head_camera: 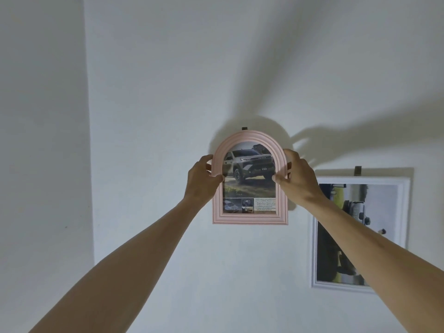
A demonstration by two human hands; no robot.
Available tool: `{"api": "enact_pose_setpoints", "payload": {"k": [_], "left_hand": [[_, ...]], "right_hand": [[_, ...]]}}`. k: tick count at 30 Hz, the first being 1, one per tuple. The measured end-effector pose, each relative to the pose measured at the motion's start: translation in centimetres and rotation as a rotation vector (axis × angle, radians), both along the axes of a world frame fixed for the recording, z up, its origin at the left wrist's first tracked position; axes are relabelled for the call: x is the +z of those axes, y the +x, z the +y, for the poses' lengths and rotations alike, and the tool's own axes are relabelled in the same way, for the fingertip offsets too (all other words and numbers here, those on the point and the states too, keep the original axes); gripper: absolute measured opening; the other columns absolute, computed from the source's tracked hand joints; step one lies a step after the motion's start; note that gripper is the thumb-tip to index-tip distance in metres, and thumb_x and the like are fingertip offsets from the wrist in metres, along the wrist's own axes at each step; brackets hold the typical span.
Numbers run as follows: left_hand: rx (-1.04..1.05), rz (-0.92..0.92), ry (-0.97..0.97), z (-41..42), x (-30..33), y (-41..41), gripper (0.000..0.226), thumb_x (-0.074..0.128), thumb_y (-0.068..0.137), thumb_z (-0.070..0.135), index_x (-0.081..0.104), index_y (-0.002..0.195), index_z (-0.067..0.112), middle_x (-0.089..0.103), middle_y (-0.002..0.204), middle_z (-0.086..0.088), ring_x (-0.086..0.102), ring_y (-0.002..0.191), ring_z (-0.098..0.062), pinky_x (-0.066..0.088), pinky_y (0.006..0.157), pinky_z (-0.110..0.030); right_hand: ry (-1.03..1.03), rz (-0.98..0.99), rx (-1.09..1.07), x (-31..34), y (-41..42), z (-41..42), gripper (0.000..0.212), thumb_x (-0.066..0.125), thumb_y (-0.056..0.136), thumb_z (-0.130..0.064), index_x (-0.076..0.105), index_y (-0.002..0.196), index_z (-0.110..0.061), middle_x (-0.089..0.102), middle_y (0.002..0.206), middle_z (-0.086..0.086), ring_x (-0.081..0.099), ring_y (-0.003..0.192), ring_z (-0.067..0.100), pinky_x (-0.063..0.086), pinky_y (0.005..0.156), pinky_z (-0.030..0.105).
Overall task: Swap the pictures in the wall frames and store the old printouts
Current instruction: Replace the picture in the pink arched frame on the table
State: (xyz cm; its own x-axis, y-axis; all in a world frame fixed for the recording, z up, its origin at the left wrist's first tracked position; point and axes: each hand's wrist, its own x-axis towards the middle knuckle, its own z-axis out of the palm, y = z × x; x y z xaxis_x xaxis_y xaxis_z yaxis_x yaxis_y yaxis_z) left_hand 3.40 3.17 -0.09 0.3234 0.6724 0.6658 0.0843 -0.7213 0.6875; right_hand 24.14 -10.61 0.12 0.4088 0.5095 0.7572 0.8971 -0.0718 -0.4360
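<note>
A pink arched frame (249, 218) is against the white wall, right under a small dark hook (244, 128). Inside it is a printout of a grey pickup truck (248, 169) with small photos and text at the bottom. My left hand (204, 181) grips the frame's left side, thumb on the front. My right hand (296, 181) grips the right side in the same way. Both arms reach up from the bottom corners. I cannot tell whether the frame rests on the hook.
A white rectangular frame (398, 183) with a dark and yellow picture hangs lower right from its own hook (358, 170); my right forearm covers part of it. A wall corner (90, 164) runs vertically at the left.
</note>
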Motion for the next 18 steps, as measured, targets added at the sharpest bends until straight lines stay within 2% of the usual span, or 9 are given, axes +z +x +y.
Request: {"api": "enact_pose_setpoints", "payload": {"k": [2, 4, 7, 9, 13, 15, 18], "left_hand": [[-0.035, 0.022, -0.023, -0.4, -0.2, -0.1, 0.053, 0.077, 0.08, 0.016, 0.056, 0.128, 0.018, 0.065, 0.097, 0.002, 0.059, 0.082, -0.011, 0.041, 0.065, -0.011], [-0.101, 0.041, -0.069, -0.8, -0.6, -0.2, 0.051, 0.08, 0.075, 0.017, 0.063, 0.123, 0.016, 0.069, 0.093, 0.0, 0.064, 0.086, -0.02, 0.046, 0.072, -0.024], [-0.189, 0.079, -0.133, -1.4, -1.6, -0.5, 0.044, 0.082, 0.074, 0.013, 0.067, 0.115, 0.018, 0.07, 0.097, -0.006, 0.067, 0.091, -0.027, 0.054, 0.074, -0.034], [-0.249, 0.091, -0.181, -1.8, -2.6, -0.5, 0.036, 0.08, 0.076, 0.009, 0.068, 0.109, 0.017, 0.07, 0.096, -0.007, 0.068, 0.088, -0.027, 0.059, 0.081, -0.042], [-0.314, 0.125, -0.286, -2.3, -6.3, -0.4, 0.031, 0.08, 0.076, 0.005, 0.069, 0.103, 0.014, 0.069, 0.095, -0.013, 0.068, 0.082, -0.02, 0.059, 0.085, -0.045], [-0.322, 0.15, -0.348, -2.5, -8.7, -0.2, 0.032, 0.08, 0.075, 0.004, 0.069, 0.103, 0.013, 0.069, 0.096, -0.016, 0.068, 0.082, -0.02, 0.059, 0.085, -0.045], [-0.321, 0.179, -0.444, -2.9, -12.5, -0.2, 0.033, 0.08, 0.075, 0.003, 0.068, 0.104, 0.011, 0.07, 0.09, -0.009, 0.069, 0.081, -0.018, 0.059, 0.085, -0.043]], "right_hand": [[-0.003, 0.007, 0.008, -0.5, 0.2, -0.8, 0.068, 0.072, 0.088, -0.022, 0.035, 0.144, -0.027, 0.058, 0.105, 0.005, 0.058, 0.1, 0.021, 0.044, 0.087, 0.031], [-0.014, 0.028, 0.011, -1.2, 0.6, -1.8, 0.068, 0.072, 0.088, -0.021, 0.035, 0.145, -0.024, 0.058, 0.106, 0.005, 0.057, 0.101, 0.02, 0.044, 0.088, 0.031], [-0.045, 0.061, 0.014, -2.8, 1.0, -3.4, 0.068, 0.074, 0.086, -0.023, 0.036, 0.143, -0.025, 0.063, 0.103, 0.002, 0.06, 0.101, 0.02, 0.051, 0.092, 0.04], [-0.065, 0.094, 0.018, -4.3, 1.0, -4.4, 0.068, 0.075, 0.086, -0.021, 0.038, 0.143, -0.023, 0.064, 0.103, 0.001, 0.062, 0.098, 0.019, 0.052, 0.094, 0.042], [-0.099, 0.175, 0.014, -8.6, 0.8, -5.8, 0.071, 0.076, 0.085, -0.02, 0.037, 0.145, -0.023, 0.063, 0.104, -0.002, 0.061, 0.103, 0.02, 0.051, 0.098, 0.045], [-0.131, 0.214, 0.001, -11.0, 0.7, -6.2, 0.071, 0.076, 0.085, -0.022, 0.036, 0.145, -0.024, 0.063, 0.11, 0.0, 0.062, 0.103, 0.021, 0.052, 0.097, 0.043], [-0.18, 0.273, -0.016, -14.9, 0.4, -6.7, 0.071, 0.077, 0.084, -0.023, 0.038, 0.144, -0.024, 0.061, 0.122, 0.003, 0.062, 0.107, 0.024, 0.053, 0.094, 0.037]]}}
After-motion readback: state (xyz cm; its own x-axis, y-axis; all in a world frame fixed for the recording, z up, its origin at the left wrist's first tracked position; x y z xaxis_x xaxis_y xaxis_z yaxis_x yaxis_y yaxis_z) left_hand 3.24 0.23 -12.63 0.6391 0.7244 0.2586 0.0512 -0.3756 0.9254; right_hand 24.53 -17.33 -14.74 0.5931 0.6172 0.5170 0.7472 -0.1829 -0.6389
